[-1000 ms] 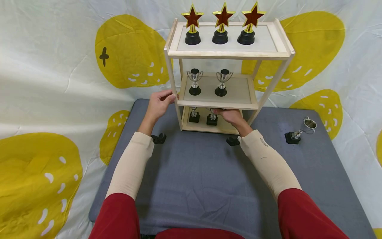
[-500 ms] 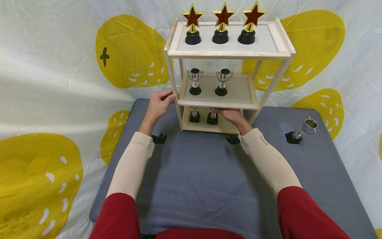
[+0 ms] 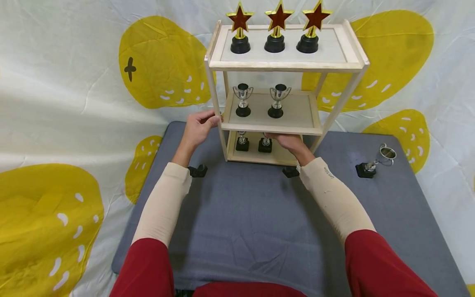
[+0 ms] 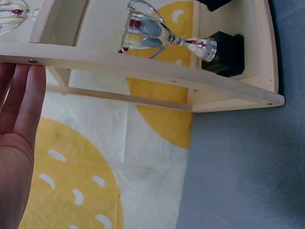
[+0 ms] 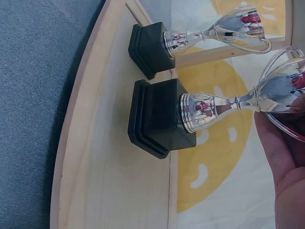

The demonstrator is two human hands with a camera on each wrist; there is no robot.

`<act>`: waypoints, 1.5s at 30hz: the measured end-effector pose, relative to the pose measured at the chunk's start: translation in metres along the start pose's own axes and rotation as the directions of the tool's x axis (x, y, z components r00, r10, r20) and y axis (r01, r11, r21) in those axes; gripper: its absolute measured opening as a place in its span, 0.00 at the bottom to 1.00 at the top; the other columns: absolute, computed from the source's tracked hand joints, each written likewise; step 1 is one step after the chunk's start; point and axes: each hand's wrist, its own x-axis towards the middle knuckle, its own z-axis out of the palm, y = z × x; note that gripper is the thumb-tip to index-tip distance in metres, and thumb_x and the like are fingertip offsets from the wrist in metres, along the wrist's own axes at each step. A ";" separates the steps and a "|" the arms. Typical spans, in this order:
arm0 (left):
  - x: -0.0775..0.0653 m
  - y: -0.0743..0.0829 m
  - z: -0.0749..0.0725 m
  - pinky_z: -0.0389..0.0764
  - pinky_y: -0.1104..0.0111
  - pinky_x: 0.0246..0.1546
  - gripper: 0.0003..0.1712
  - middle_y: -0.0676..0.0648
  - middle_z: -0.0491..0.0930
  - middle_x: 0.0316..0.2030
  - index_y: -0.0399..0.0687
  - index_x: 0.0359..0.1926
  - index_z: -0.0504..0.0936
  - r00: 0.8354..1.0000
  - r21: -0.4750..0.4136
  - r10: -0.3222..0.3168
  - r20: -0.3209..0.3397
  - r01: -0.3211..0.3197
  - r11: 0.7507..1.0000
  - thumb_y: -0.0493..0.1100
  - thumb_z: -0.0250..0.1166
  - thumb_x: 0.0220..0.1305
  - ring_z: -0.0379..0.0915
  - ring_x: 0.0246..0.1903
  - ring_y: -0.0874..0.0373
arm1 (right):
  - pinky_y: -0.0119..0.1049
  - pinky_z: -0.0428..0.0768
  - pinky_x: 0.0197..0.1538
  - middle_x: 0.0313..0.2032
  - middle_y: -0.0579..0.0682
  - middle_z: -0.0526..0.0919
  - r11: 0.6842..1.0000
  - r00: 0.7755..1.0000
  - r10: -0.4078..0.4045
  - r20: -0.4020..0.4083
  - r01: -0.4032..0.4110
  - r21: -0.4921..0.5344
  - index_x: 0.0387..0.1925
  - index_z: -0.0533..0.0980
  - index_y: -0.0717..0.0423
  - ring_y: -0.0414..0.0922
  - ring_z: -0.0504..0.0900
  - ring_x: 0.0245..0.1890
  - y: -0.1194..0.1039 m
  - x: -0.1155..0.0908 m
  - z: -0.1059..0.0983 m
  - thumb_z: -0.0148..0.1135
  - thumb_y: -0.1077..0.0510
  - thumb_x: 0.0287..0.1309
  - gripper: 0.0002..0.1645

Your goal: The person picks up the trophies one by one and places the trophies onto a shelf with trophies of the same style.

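Note:
My left hand [image 3: 198, 128] grips the left front post of a wooden shelf unit [image 3: 271, 131] at about middle-shelf height. In the left wrist view its fingers [image 4: 29, 98] lie against the post. Under the middle shelf, my right hand [image 3: 289, 144] holds a silver trophy cup [image 5: 214, 109] by its bowl. That trophy is upright at the bottom shelf, its black base on or just above the board; I cannot tell which. Beside it, to the left, stands a second silver trophy [image 3: 242, 144]. The middle shelf hides both cups' tops in the head view.
Two silver trophies [image 3: 243, 100] [image 3: 276, 101] stand on the middle shelf, and three red star trophies [image 3: 274, 35] on top. A larger silver trophy [image 3: 371, 166] lies tilted on the grey table [image 3: 237, 222] at right. A patterned cloth [image 3: 74, 103] hangs behind.
The trophy in my right hand has shifted slightly backward, nearly level with its neighbour. My left hand stays on the post. The head view has tilted a little.

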 end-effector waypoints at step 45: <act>0.010 -0.024 -0.002 0.84 0.64 0.54 0.20 0.31 0.83 0.49 0.32 0.55 0.81 1.000 -0.007 -0.007 -0.014 0.006 1.000 0.41 0.63 0.67 0.83 0.48 0.54 | 0.56 0.72 0.68 0.67 0.64 0.69 0.981 0.988 0.155 -0.009 -0.153 0.120 0.69 0.65 0.63 0.60 0.71 0.65 0.010 0.000 0.006 0.66 0.66 0.59 0.37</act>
